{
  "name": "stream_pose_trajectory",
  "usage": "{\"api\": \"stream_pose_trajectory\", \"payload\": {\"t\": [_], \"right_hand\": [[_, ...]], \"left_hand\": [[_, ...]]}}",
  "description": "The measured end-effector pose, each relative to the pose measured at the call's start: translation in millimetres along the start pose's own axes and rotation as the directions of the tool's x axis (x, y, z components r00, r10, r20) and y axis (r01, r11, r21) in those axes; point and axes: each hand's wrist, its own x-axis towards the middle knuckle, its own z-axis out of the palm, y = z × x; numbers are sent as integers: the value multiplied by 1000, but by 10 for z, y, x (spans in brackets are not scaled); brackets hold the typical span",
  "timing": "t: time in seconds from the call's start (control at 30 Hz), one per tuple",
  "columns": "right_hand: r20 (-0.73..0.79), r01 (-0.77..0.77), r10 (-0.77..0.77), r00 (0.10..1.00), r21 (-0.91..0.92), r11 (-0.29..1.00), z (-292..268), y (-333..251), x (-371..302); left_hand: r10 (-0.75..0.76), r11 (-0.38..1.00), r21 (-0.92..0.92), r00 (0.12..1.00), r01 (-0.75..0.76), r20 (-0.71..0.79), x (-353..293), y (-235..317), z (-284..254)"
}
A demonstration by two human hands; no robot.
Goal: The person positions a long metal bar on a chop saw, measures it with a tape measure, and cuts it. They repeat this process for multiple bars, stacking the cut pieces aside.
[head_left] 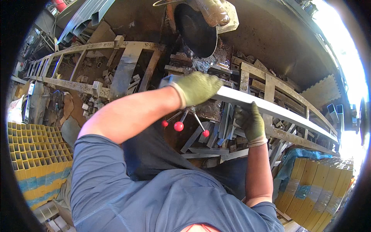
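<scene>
A long, pale metal tube runs from the middle of the bench area out to the right. My left hand, in an olive glove, is closed over the tube's left part and hides it there. Farther along, my right hand, gloved alike, grips the tube from its near side and below, thumb up against its edge. Beyond my left hand stands a dark round disc, like a cut-off saw blade, by a brownish housing. Below my left hand, a three-armed handle with red knobs sticks out toward me.
Ladder-like metal racks stretch left and right. Short offcuts lie below the tube. Bundles of yellow-ended tubes stand at lower left and lower right. Shiny channels jut in at upper left.
</scene>
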Motion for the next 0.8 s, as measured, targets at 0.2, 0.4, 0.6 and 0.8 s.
{"api": "stream_pose_trajectory", "payload": {"t": [0.2,0.4,0.6,0.8], "right_hand": [[223,642,-781,583,-716,275,-176,-140,-26],[522,163,-675,521,-837,-522,-761,-875,536],[456,299,-592,664,-888,-349,-589,-983,1082],[468,382,-587,660,-883,-274,-211,-834,1234]], "left_hand": [[-176,967,-138,953,215,246,-681,-945,-333],[-421,885,-4,802,467,424,-1136,-1757,-389],[-493,845,23,760,535,424,-1488,-2343,-181],[-535,843,85,813,531,227,-1905,-2781,131]]}}
